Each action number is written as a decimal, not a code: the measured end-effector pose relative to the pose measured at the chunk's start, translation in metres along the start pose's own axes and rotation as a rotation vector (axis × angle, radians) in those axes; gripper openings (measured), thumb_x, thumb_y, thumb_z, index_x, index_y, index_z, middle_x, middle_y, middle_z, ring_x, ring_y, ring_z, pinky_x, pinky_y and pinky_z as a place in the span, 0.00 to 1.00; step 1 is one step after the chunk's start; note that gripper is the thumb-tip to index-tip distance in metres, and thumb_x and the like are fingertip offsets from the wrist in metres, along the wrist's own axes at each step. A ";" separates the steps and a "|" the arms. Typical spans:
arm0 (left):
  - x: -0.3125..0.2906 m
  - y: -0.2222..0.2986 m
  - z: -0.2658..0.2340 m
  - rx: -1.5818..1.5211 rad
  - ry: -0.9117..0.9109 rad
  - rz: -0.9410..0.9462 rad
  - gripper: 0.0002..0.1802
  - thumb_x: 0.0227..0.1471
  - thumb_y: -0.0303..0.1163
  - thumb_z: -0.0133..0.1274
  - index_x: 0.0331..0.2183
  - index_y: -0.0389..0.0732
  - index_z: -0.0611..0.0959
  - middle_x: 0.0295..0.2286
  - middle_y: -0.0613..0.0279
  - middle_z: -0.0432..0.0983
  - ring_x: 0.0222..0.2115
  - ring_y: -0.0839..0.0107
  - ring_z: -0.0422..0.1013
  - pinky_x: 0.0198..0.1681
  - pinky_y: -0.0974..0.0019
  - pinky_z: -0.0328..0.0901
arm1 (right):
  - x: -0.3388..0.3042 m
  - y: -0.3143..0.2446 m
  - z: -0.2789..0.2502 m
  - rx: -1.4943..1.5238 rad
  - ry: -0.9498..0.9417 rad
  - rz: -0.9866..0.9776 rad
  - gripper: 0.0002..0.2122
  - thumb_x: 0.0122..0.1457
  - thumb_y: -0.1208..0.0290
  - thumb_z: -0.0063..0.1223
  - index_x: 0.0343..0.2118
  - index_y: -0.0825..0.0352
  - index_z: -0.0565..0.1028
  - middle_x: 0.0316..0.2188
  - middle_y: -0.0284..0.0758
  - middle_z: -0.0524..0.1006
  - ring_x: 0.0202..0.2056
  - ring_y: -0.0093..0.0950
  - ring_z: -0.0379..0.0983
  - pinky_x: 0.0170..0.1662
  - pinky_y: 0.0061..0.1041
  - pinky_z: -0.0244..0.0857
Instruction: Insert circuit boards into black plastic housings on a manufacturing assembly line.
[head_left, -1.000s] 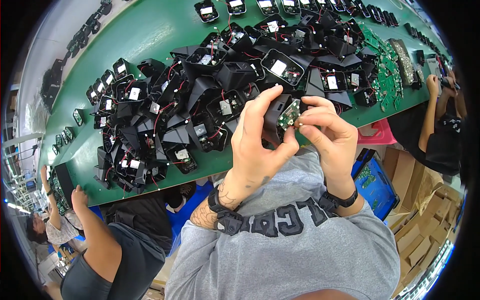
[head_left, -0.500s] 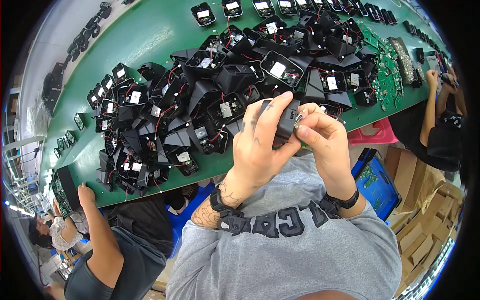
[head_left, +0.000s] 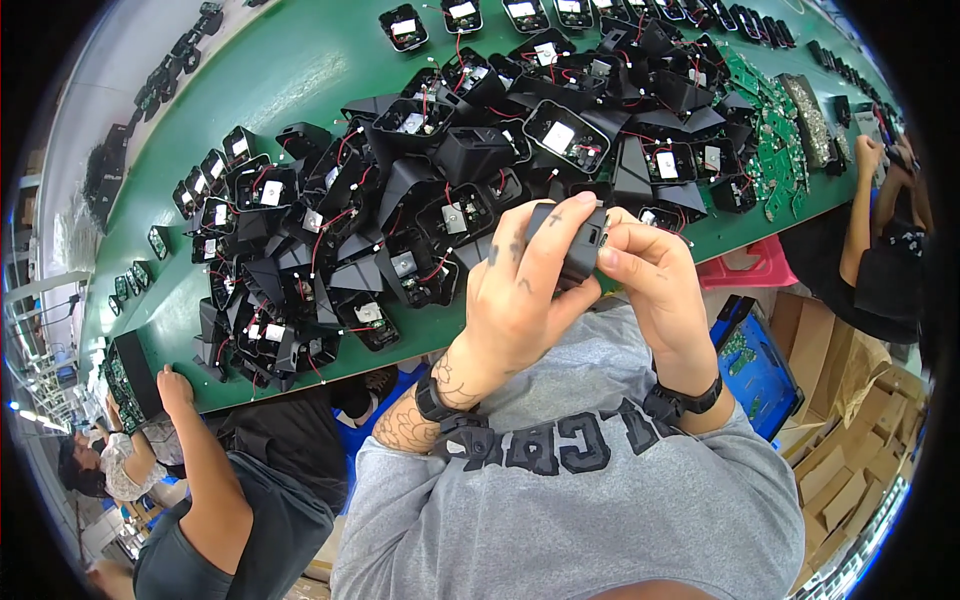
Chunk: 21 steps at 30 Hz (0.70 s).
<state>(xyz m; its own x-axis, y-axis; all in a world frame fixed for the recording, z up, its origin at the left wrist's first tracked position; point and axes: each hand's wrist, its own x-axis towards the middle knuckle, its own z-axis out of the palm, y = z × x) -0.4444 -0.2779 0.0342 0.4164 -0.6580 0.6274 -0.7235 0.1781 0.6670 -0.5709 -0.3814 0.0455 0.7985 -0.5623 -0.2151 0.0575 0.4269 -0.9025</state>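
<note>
My left hand (head_left: 520,285) is wrapped round a small black plastic housing (head_left: 586,250), held up in front of my chest near the table's front edge. A slot shows in the side of the housing that faces my right hand. At that side, my right hand (head_left: 650,265) is closed in a pinch, with thumb and index finger on a small metal-coloured part (head_left: 604,240). Most of this part is hidden by the fingertips. Just beyond my hands, open black housings (head_left: 566,138) lie heaped, with boards and red wires in them.
On the green table (head_left: 290,85), a pile of green circuit boards (head_left: 775,150) and a tray of small metal parts (head_left: 808,120) lie at right. Below are a pink stool (head_left: 745,268), a blue crate (head_left: 752,375) and cardboard (head_left: 860,470). A co-worker's arm (head_left: 205,465) reaches in at left.
The housing has turned slightly in my left hand, showing more of its slotted side. My right fingers have closed in against it, covering more of the small part.
</note>
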 end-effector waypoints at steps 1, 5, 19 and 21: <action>0.000 0.001 -0.001 0.014 -0.021 -0.007 0.35 0.30 0.18 0.61 0.47 0.37 0.73 0.39 0.53 0.74 0.35 0.58 0.73 0.35 0.63 0.70 | 0.001 -0.001 -0.002 0.001 0.001 0.000 0.04 0.52 0.75 0.59 0.26 0.70 0.78 0.36 0.29 0.70 0.40 0.19 0.66 0.46 0.19 0.58; 0.002 0.002 0.000 0.009 -0.073 0.015 0.35 0.30 0.18 0.61 0.47 0.37 0.73 0.39 0.53 0.75 0.35 0.57 0.73 0.35 0.64 0.70 | 0.002 -0.007 -0.010 -0.023 -0.066 0.065 0.05 0.52 0.75 0.58 0.25 0.71 0.77 0.35 0.28 0.70 0.38 0.18 0.66 0.44 0.18 0.58; 0.002 0.005 0.005 -0.076 -0.139 -0.101 0.34 0.30 0.19 0.59 0.46 0.39 0.74 0.36 0.55 0.74 0.32 0.59 0.72 0.32 0.65 0.70 | 0.007 -0.007 -0.025 -0.026 -0.129 0.111 0.06 0.50 0.73 0.60 0.26 0.72 0.77 0.35 0.29 0.70 0.37 0.19 0.67 0.42 0.19 0.59; 0.002 0.007 0.006 -0.081 -0.147 -0.133 0.34 0.30 0.19 0.59 0.46 0.40 0.74 0.36 0.55 0.74 0.32 0.59 0.73 0.33 0.65 0.70 | 0.008 -0.008 -0.028 -0.058 -0.159 0.100 0.06 0.51 0.73 0.60 0.26 0.72 0.78 0.35 0.29 0.70 0.37 0.19 0.67 0.42 0.19 0.59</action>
<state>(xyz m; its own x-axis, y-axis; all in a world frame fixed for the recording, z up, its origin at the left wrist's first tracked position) -0.4518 -0.2819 0.0373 0.4159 -0.7785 0.4702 -0.6185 0.1370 0.7738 -0.5820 -0.4087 0.0406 0.8833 -0.3984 -0.2472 -0.0576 0.4310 -0.9005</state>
